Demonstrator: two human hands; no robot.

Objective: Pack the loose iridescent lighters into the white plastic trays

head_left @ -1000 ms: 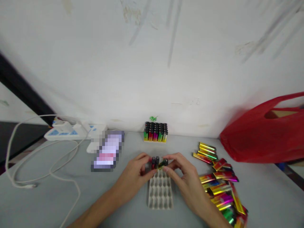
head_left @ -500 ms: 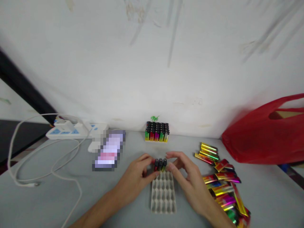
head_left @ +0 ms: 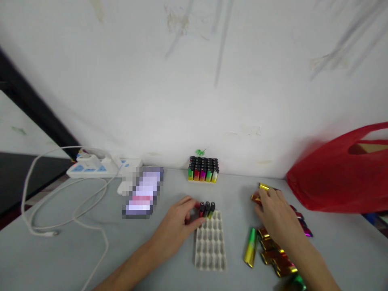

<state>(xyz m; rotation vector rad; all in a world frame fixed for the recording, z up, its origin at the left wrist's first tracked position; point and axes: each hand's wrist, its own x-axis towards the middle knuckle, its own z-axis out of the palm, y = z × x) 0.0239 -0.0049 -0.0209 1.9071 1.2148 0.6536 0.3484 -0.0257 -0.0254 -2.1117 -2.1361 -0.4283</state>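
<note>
Three black-topped lighters (head_left: 207, 209) stand side by side at the far left end of a pale moulded tray (head_left: 210, 246). Thumb and fingers of my left hand (head_left: 178, 220) close around the left side of these lighters, steadying them against the tray. The other tray pockets in view hold nothing. Over on the right, my right hand (head_left: 277, 212) is at the loose lighters, its thumb and fingertips closed about a red-and-gold lighter (head_left: 256, 198). Part of that lighter is hidden under the fingers. A green-and-yellow lighter (head_left: 251, 247) lies between the tray and the pile.
Shiny loose lighters (head_left: 280, 262) lie heaped beneath my right forearm. A filled block of lighters (head_left: 203, 171) stands by the wall. At left are a phone (head_left: 144, 192), a power strip (head_left: 103, 165) and a looping white cable (head_left: 104, 236). A red bag (head_left: 339, 178) sits back right.
My right hand has moved from the tray to the loose lighters on the right, uncovering the green-and-yellow one. My left hand stays at the three lighters. The view has shifted slightly.
</note>
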